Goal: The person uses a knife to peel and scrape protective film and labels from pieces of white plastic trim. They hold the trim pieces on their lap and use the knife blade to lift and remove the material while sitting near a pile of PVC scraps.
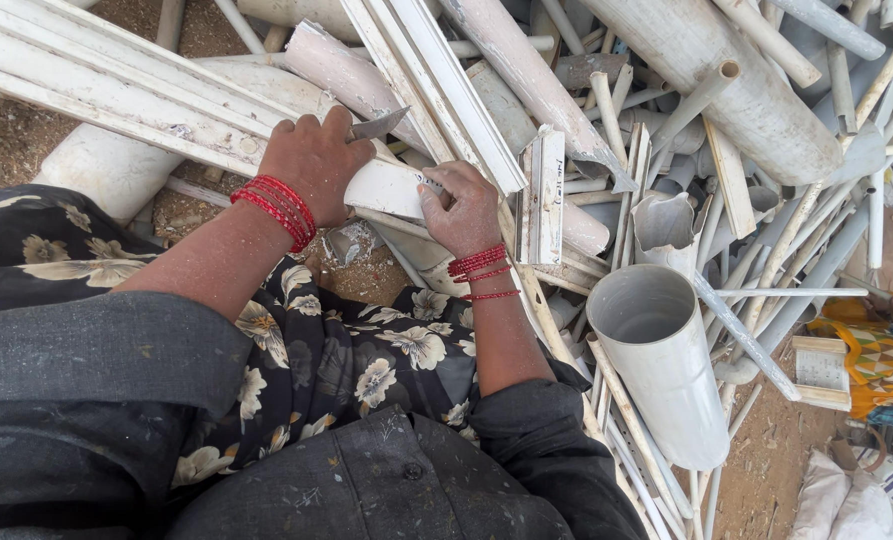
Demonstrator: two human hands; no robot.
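Two hands work a curved white plastic piece over a heap of scrap pipe.

Left hand (311,165) grips a metal blade (378,124); right hand (461,212), beside it, grips the white plastic piece (386,188). Right of both, a wide open pipe (666,375) shows a hollow mouth.

Red thread bangles (284,208) ring both wrists over a black cloth with cream flowers (341,355), a dark grey jacket sleeve (96,360) sits beside it, the heap of plastic pipes (711,80) is dirty white, and a bag with yellow and green triangles (881,360) lies on brown dirt (6,135).
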